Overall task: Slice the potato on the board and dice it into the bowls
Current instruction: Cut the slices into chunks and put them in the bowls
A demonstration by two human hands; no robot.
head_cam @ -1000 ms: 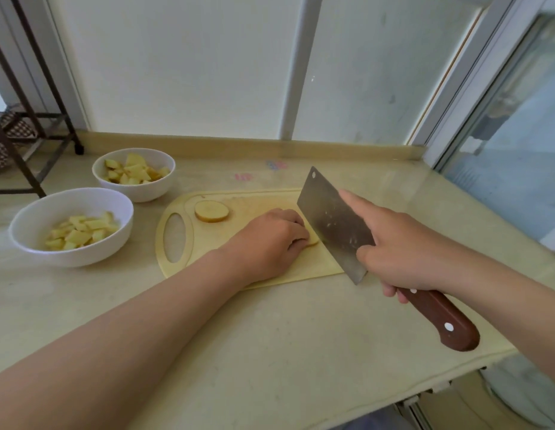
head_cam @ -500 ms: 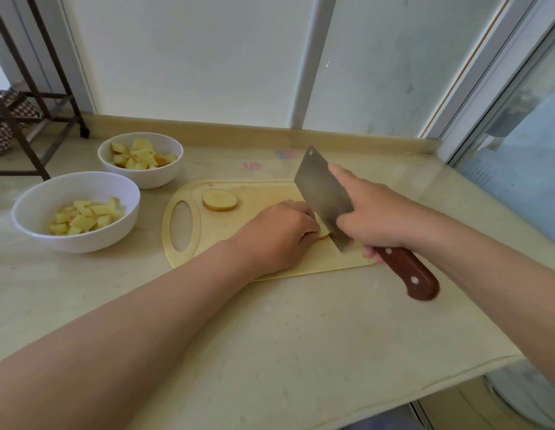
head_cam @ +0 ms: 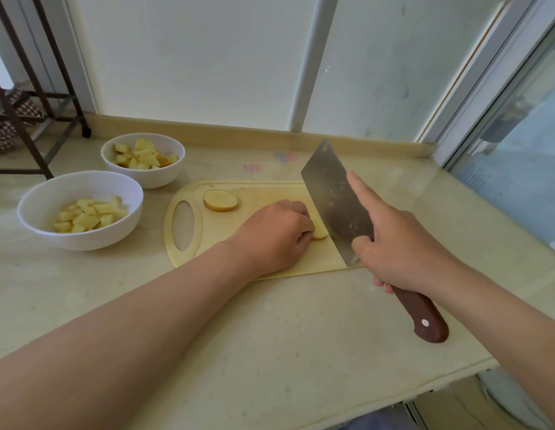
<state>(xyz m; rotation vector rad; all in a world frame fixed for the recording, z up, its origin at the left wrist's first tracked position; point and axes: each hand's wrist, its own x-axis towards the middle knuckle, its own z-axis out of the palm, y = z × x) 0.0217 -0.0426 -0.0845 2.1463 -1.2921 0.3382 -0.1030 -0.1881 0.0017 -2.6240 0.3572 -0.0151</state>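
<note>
We have the left grip (head_cam: 276, 234) curled over the potato piece (head_cam: 319, 228) near the middle of the board (head_cam: 207, 240). Its fingertips are tucked back so that knuckles rather than tips face the blade, and it pins the piece flat so that it cannot roll or skid. Only the right end of the piece shows past the fingers.

The right grip (head_cam: 403, 252) is wrapped round the cleaver (head_cam: 335, 197) where the blade meets the wooden handle (head_cam: 422, 318). The forefinger lies straight along the flat, which we judge steadies the wide blade and keeps the cut square. The blade stands tilted, heel low at the board's near edge and tip raised toward the far side. Its edge is just beside the exposed end of the piece; whether it touches we cannot tell.

A round slice (head_cam: 220, 200) lies apart at the far left of the board, out of the cutting line. Left of the board on the counter (head_cam: 270, 330) sit the near bowl (head_cam: 83, 240) and the far bowl (head_cam: 158, 178), both already holding dice and within easy reach of the left grip. We judge the task well along, with this piece and the slice left to cut.
</note>
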